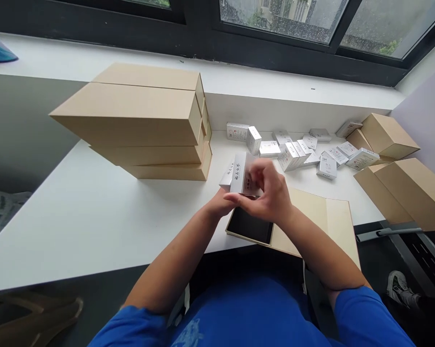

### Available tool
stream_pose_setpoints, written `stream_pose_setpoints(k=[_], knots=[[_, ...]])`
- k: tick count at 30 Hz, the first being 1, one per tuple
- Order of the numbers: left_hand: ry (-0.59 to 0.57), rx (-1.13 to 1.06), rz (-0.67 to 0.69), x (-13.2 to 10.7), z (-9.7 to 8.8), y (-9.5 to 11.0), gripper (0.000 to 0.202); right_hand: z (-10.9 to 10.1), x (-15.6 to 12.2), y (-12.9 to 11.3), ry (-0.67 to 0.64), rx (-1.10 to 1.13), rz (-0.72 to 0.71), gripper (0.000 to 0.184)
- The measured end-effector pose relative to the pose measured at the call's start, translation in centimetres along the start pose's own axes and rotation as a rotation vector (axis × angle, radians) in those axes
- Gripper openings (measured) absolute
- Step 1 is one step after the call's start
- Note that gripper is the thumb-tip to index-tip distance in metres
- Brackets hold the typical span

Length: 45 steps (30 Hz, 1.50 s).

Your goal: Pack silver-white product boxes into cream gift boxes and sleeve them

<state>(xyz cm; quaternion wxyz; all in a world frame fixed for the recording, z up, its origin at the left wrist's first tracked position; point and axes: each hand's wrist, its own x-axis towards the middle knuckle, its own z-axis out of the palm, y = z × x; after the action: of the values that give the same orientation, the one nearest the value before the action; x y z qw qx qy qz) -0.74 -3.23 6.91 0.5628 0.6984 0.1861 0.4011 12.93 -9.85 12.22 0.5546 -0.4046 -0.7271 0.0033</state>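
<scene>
My left hand (222,202) and my right hand (270,193) meet over an open tan gift box (313,212) with a black inner tray (249,225) at the table's front edge. Together they grip small silver-white cartons (238,176) with dark lettering, held just above the tray. My right hand's fingers are curled over the cartons and blurred by motion. My left hand is mostly hidden behind the cartons, its fingers wrapped under them.
A stack of long tan boxes (145,125) stands at the left on the white table (76,217). Several loose silver cartons (296,149) lie at the back. More tan boxes (394,164) sit at the right. A window sill (239,77) runs behind.
</scene>
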Motion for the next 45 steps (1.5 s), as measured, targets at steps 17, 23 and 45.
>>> stream_pose_setpoints(k=[17,23,45], knots=[[-0.115,-0.862,-0.338,-0.9,1.4,1.7,0.074,-4.9,0.7,-0.8,-0.672,-0.172,0.042,0.143],[-0.076,-0.954,-0.45,-2.1,1.4,0.8,0.064,-5.7,1.3,-0.5,-0.822,-0.008,0.153,0.118],[-0.642,0.86,-0.278,-6.9,-3.9,-0.4,0.154,-1.4,-1.1,0.3,-1.342,-0.61,0.495,0.124]])
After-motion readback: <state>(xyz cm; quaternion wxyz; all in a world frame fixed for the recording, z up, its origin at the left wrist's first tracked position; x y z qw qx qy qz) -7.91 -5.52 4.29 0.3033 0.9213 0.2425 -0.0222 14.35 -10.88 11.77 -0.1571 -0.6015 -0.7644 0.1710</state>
